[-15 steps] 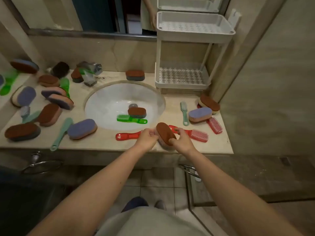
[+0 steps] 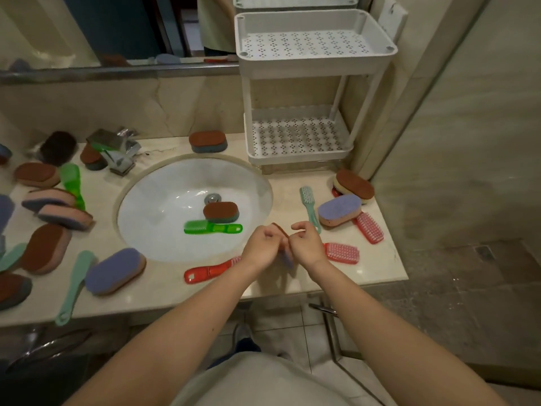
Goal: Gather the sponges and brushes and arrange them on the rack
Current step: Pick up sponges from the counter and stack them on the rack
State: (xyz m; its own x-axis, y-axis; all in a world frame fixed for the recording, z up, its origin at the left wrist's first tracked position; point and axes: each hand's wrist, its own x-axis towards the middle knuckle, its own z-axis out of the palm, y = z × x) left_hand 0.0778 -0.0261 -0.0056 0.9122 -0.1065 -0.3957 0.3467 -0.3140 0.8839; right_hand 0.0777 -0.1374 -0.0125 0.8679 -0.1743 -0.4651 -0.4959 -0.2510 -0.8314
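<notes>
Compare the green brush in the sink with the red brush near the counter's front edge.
The green brush lies inside the sink basin; the red brush lies on the counter. The green brush's handle points right; the red brush's points left, its head partly hidden by the left hand. Both are long-handled plastic brushes.

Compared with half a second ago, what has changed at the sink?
The brown-topped sponge has turned from face-on to edge-on between the left hand and right hand, which still grip it and have drawn closer together. The green brush in the sink, the red brush on the counter and the rack are unchanged.
</notes>
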